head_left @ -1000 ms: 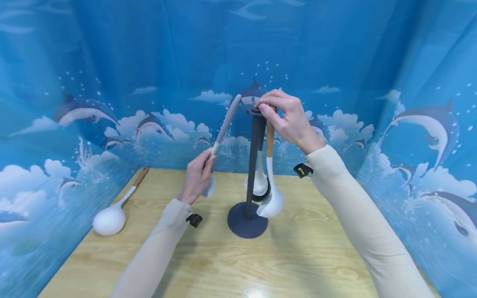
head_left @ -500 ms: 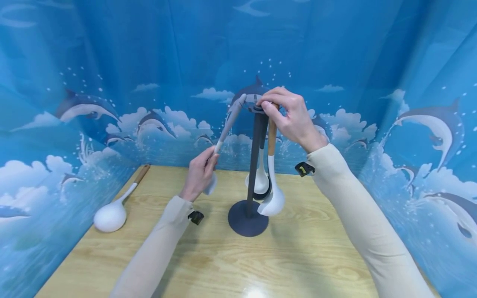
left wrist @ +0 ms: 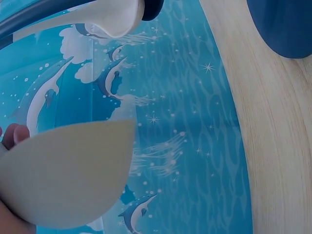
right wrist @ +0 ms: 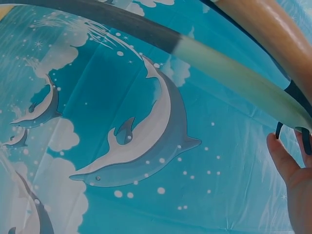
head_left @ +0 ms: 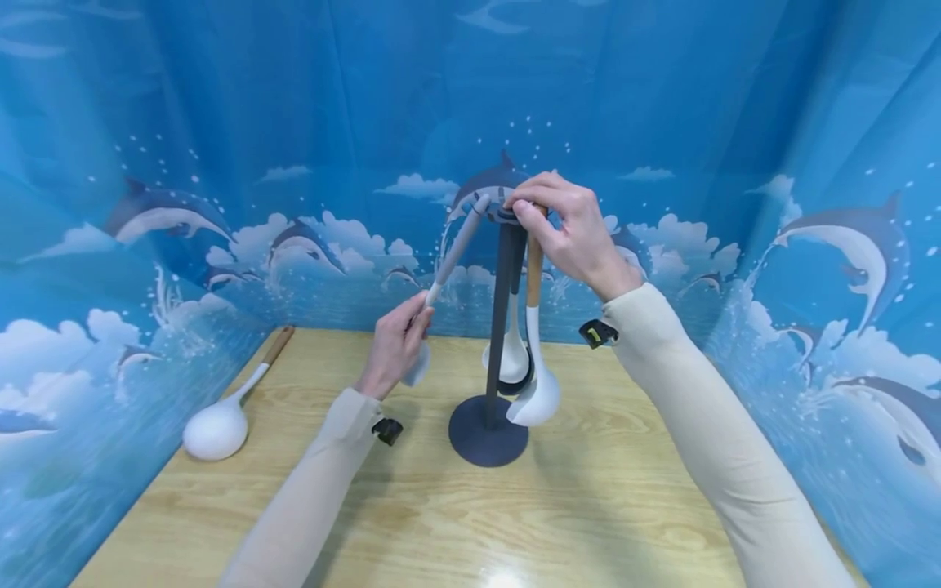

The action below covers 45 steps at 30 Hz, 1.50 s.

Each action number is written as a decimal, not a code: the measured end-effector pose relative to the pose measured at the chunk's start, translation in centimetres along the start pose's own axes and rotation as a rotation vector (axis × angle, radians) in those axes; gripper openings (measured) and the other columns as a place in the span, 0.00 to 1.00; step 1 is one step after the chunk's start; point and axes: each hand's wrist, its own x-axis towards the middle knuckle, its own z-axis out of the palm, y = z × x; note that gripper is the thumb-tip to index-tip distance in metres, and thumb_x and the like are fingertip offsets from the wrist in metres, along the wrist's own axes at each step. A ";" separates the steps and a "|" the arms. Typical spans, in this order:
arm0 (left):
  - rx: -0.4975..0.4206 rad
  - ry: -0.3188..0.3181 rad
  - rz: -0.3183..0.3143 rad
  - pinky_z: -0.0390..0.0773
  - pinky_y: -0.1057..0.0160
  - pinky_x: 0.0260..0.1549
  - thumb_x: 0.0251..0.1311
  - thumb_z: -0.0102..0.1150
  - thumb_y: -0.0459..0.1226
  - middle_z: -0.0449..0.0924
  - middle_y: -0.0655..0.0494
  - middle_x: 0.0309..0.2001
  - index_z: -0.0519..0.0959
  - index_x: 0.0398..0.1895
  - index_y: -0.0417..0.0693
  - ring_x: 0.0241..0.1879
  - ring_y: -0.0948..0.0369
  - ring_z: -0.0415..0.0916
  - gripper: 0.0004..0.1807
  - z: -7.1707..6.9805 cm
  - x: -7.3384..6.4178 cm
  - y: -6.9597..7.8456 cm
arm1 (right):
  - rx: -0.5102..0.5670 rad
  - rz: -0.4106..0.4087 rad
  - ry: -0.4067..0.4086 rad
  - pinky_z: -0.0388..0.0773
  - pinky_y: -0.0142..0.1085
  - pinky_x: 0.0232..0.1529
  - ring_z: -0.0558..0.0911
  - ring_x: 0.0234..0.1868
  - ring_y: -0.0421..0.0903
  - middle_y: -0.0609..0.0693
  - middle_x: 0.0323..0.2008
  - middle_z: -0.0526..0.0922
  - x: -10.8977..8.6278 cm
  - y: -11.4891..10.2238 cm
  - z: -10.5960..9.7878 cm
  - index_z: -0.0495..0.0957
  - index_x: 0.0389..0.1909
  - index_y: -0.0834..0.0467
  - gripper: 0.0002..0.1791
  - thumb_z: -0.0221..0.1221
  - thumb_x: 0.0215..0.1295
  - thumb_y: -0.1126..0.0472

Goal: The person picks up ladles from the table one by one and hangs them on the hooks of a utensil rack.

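Observation:
My left hand [head_left: 397, 339] grips a kitchen utensil [head_left: 457, 249] with a long grey handle and a white neck. Its broad pale head [left wrist: 73, 170] fills the lower left of the left wrist view; its exact kind cannot be told. The handle's end meets the left rim of the dark utensil stand [head_left: 502, 310] in the head view; contact is unclear. My right hand [head_left: 569, 229] pinches the top of that stand. On the stand's right hangs a white ladle [head_left: 540, 392] with a wooden handle. A smaller white ladle [head_left: 512, 359] and a dark bowl hang behind the post.
Another white ladle [head_left: 216, 429] with a wooden handle lies at the table's left edge. The stand's round base [head_left: 478, 445] rests on the wooden table [head_left: 412, 523]. A blue dolphin-printed curtain [head_left: 367, 98] encloses the back and both sides.
My left hand has shifted slightly right, bringing the grey handle's end from left of the stand's top to its rim. My right hand keeps its place on the stand.

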 end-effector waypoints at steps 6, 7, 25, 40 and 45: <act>-0.033 -0.012 -0.015 0.75 0.67 0.21 0.74 0.47 0.39 0.76 0.53 0.27 0.77 0.43 0.45 0.23 0.63 0.74 0.10 0.5 -0.2 -0.2 | -0.002 0.002 0.007 0.73 0.41 0.45 0.77 0.42 0.46 0.55 0.44 0.84 -0.1 0.0 0.1 0.86 0.44 0.61 0.15 0.53 0.72 0.58; -0.037 -0.015 -0.018 0.75 0.66 0.22 0.74 0.47 0.39 0.76 0.53 0.28 0.77 0.43 0.46 0.24 0.63 0.75 0.10 0.6 -0.2 -0.3 | -0.004 0.002 0.009 0.73 0.41 0.45 0.78 0.42 0.46 0.55 0.44 0.84 -0.1 0.0 0.1 0.86 0.44 0.61 0.15 0.53 0.72 0.58; -0.068 -0.140 -0.128 0.83 0.55 0.37 0.75 0.45 0.41 0.85 0.52 0.39 0.75 0.61 0.54 0.41 0.56 0.83 0.16 1.8 -0.5 -0.3 | -0.014 0.020 -0.003 0.74 0.42 0.49 0.77 0.42 0.45 0.54 0.45 0.84 0.0 -0.1 0.2 0.85 0.44 0.60 0.15 0.52 0.73 0.57; -0.073 -0.172 -0.153 0.85 0.56 0.42 0.71 0.51 0.39 0.85 0.49 0.41 0.78 0.53 0.49 0.43 0.57 0.84 0.12 3.4 0.1 0.8 | -0.028 -0.015 0.032 0.73 0.43 0.55 0.77 0.41 0.47 0.55 0.44 0.84 -0.1 0.1 0.4 0.85 0.43 0.61 0.15 0.53 0.72 0.58; -0.071 -0.173 -0.161 0.85 0.58 0.42 0.71 0.51 0.40 0.84 0.50 0.41 0.78 0.54 0.49 0.44 0.57 0.84 0.13 3.7 0.0 1.0 | -0.037 -0.025 0.039 0.73 0.40 0.43 0.77 0.40 0.47 0.55 0.42 0.84 0.0 0.1 0.4 0.86 0.43 0.60 0.15 0.52 0.72 0.57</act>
